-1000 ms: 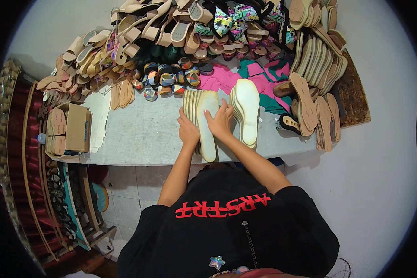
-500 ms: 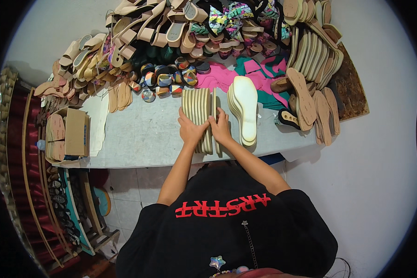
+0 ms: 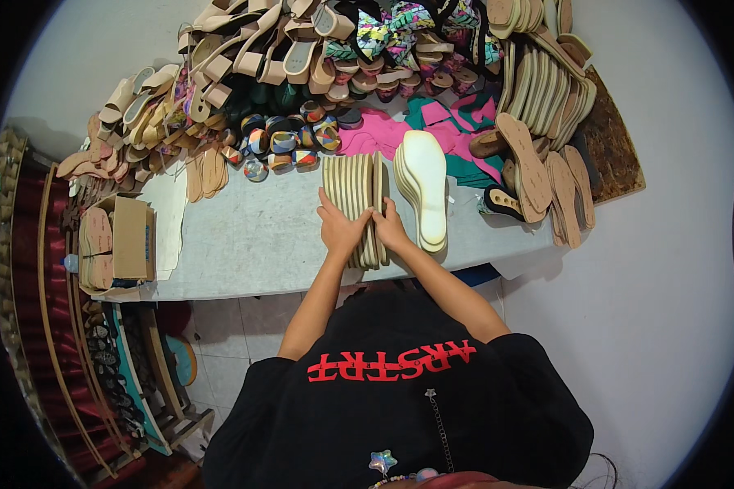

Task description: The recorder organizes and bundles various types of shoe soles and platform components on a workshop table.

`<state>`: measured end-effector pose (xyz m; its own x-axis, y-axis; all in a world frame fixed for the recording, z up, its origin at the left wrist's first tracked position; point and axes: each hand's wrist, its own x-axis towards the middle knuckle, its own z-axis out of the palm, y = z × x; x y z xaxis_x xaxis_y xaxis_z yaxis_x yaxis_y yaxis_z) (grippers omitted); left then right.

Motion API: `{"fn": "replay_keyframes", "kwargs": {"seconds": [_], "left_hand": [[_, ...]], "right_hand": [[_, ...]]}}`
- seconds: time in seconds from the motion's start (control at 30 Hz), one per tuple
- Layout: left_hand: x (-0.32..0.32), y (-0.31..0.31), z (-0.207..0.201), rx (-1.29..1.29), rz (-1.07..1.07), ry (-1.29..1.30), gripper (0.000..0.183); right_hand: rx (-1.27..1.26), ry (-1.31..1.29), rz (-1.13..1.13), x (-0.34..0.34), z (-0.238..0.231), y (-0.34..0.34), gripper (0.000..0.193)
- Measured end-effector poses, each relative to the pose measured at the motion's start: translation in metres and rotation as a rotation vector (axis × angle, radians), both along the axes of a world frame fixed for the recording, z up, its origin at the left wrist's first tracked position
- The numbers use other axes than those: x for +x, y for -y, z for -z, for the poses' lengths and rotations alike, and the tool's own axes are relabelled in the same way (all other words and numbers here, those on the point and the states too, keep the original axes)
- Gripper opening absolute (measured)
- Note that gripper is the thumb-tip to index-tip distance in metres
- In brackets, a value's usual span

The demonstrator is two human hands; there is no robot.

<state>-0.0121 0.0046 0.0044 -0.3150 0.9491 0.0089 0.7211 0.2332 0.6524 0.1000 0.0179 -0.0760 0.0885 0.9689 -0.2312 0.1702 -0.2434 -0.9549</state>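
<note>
A row of cream shoe soles (image 3: 349,175) stands on edge, pressed side by side, on the grey table in front of me. My left hand (image 3: 342,230) reaches over its near part, fingers at the left side and thumb toward the right end. Against the right end lies my right hand (image 3: 391,226), its thumb meeting the left thumb on top of the row. Both hands are closed around the soles, squeezing them together. Just right of them, a second stack of soles (image 3: 426,179) lies flat with a whitish face up.
Heaped sandals (image 3: 289,61) fill the table's far side, beside pink fabric (image 3: 375,134). Tan insoles (image 3: 523,171) and more stacked soles (image 3: 546,90) lie at the right. A cardboard box (image 3: 132,240) of insoles sits at the left end, near a shelf rack (image 3: 151,367).
The gap before the rightmost sole has closed as my right hand moved it left against the row. The whole view has shifted slightly.
</note>
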Motion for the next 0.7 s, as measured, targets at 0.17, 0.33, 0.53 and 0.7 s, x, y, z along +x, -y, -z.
{"fn": "replay_keyframes", "kwargs": {"seconds": [0.17, 0.33, 0.53, 0.7], "left_hand": [[-0.003, 0.001, 0.003, -0.019, -0.004, -0.009, 0.112], [-0.004, 0.001, 0.004, -0.002, 0.016, 0.015, 0.112], [0.007, -0.001, -0.008, -0.033, -0.030, -0.098, 0.118], [0.007, -0.003, -0.008, -0.118, -0.060, -0.104, 0.121]], "right_hand": [[-0.044, -0.009, -0.143, 0.005, -0.012, 0.005, 0.057], [-0.041, 0.024, -0.185, 0.006, -0.011, 0.012, 0.060], [-0.042, 0.092, -0.316, 0.013, 0.001, 0.008, 0.060], [-0.032, 0.342, -0.406, 0.005, -0.055, 0.031, 0.047]]}}
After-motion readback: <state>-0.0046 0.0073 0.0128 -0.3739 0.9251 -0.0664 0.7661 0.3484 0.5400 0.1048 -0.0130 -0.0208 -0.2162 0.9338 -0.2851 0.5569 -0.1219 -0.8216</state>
